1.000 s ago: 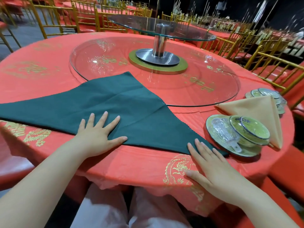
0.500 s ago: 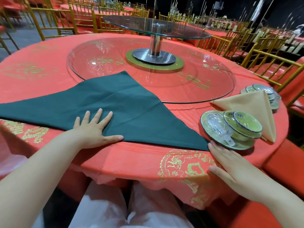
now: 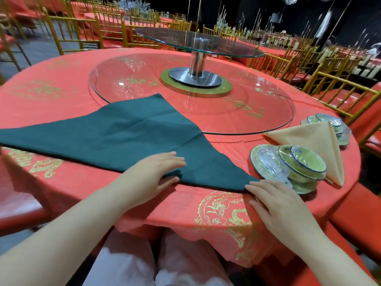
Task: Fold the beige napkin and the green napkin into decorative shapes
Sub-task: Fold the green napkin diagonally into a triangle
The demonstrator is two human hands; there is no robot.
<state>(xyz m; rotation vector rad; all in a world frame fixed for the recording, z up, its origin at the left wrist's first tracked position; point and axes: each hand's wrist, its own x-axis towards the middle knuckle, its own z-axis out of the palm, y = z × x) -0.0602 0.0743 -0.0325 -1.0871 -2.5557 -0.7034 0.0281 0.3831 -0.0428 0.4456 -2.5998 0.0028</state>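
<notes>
Because the green napkin was thin, limp cloth, light, unbreakable and apt to slide or pucker on the red tablecloth, I judged it best taken by pinching a corner or the folded edge, never the middle. It lay flat as a wide triangle at the front of the table. Its long axis ran left to right along the near edge, and its apex pointed away from me, the tip overlapping the glass turntable.

My left hand rested on the near edge, fingers almost straight on top and thumb at the fold — blur kept me from telling whether it pinched the cloth. My right hand was flat and spread, fingertips touching the right corner, holding nothing.

The beige napkin — already a folded triangle — lay just behind the stacked bowls, its narrow point toward the table's rim.
</notes>
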